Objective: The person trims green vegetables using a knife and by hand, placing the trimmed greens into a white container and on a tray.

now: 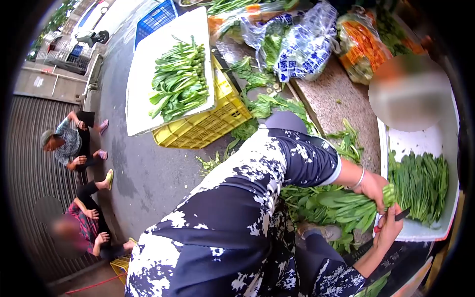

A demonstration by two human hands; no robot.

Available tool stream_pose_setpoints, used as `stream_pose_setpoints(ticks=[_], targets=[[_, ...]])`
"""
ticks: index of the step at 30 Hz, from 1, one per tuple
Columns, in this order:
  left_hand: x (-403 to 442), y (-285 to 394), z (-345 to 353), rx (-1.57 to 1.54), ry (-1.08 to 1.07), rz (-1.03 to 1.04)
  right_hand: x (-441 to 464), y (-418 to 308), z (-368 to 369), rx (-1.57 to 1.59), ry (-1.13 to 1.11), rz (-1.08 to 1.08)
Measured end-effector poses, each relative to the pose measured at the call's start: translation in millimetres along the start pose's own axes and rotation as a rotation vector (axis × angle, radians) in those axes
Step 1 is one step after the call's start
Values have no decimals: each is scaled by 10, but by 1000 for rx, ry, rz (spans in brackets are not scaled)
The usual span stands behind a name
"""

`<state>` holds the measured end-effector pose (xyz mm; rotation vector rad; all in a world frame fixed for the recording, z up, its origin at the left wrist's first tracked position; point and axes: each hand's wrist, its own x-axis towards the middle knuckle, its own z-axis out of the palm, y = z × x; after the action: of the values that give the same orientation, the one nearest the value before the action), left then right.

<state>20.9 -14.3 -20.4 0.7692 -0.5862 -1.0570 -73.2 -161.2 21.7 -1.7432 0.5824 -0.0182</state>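
My left hand (372,188) is closed around a bunch of leafy greens (346,205), just behind its pale stem ends. The leaves point back toward my lap. Close below it, my right hand (388,230) grips a small knife (403,214) with a dark blade and a bit of red at the handle. The blade is near the stem ends; whether it touches them I cannot tell. Beyond both hands, a white foam box (384,136) holds a neat row of similar greens (420,185). Loose greens (309,203) lie beneath the bunch, near my shoe (319,231).
A white foam board (141,106) bearing greens (180,81) rests on a yellow crate (203,128). Plastic bags of vegetables (309,42) stand at the top, near a blue crate (153,22). Leaf scraps (262,106) litter the ground. Two people (71,138) sit by a shutter (29,173).
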Motion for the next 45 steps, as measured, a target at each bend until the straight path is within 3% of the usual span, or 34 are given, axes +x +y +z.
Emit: stream_pose_setpoints(ticks=[2,6,11,15,17,18,20,23,25,27,29,32,36,38,39,41,45], targets=[[0,-9,-3,-12,-46,87,69,115,8,27,-29,-28],[3,-9,-140,297,96,9,69,27,173,107,-40,-1],[-172,315,-298,862,298,-2,115,-121,342,90,11,-30],[-819,1276,-371,1286,596,-8,427,287,126,-101,49,0],[-1182,1664,-669,1669,768,162,511,385,140,-185,27,-12],[-1397,1910,-794,1793,785,55,536,433,147,-272,14,-17],[-1711,2117,-1029,2147,864,138,594,557,220,-261,0,-40],[-2736,2446,-1861,2506,812,-526,763,842,159,-283,-76,-101],[-3239,2491,-2027,2427,807,-1034,764,871,207,-352,-69,-116],[-3791,2450,-2326,2377,805,-1263,765,951,167,-455,-72,-124],[-4115,2438,-2079,2304,978,-1193,810,1033,138,-460,-71,-115],[-4491,2314,-1967,2194,1113,-1292,916,1194,99,-473,-89,-95],[-4842,1954,-1911,1960,1468,-893,1038,1313,84,-591,-104,-71],[-5020,1869,-1974,1907,1483,-678,1067,1300,120,-584,-112,-72],[-5044,1913,-1973,1905,1489,-681,1079,1298,142,-574,-118,-68],[-5098,2029,-1960,1676,1376,-746,1101,1294,181,-557,-124,-79],[-4990,2280,-1839,1578,1194,-949,1082,1212,268,-561,-131,-114]])
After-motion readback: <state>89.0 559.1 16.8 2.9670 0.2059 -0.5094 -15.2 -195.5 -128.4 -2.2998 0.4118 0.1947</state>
